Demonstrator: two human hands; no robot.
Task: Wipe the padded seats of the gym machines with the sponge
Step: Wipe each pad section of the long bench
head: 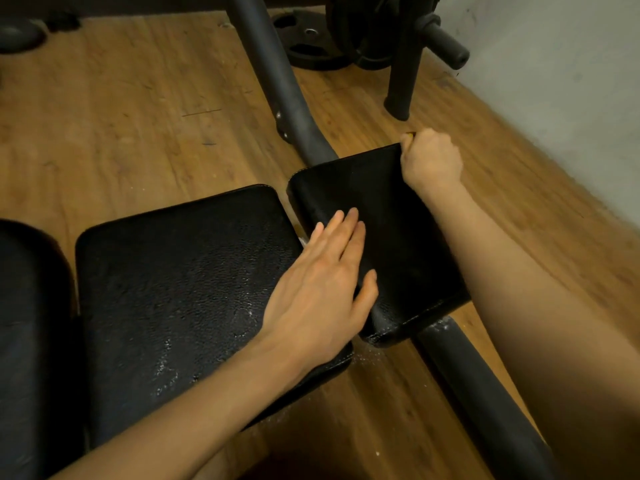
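Two black padded seats lie side by side on a dark frame. The larger pad [180, 289] shows wet streaks and droplets. My left hand [322, 282] lies flat with straight fingers across the gap, its fingertips pressing the smaller pad [398, 237]. At that pad's far right corner my right hand [431, 157] is curled round a sponge [410, 134], of which only a small yellow edge peeks out above the knuckles. The rest of the sponge is hidden in the fist.
A thick dark frame tube [273, 71] runs diagonally under the pads. Weight plates [311, 43] and a black rack post [403, 77] stand at the back. Another black pad [27, 341] sits at far left. A grey wall [561, 81] borders the wooden floor [121, 116] on the right.
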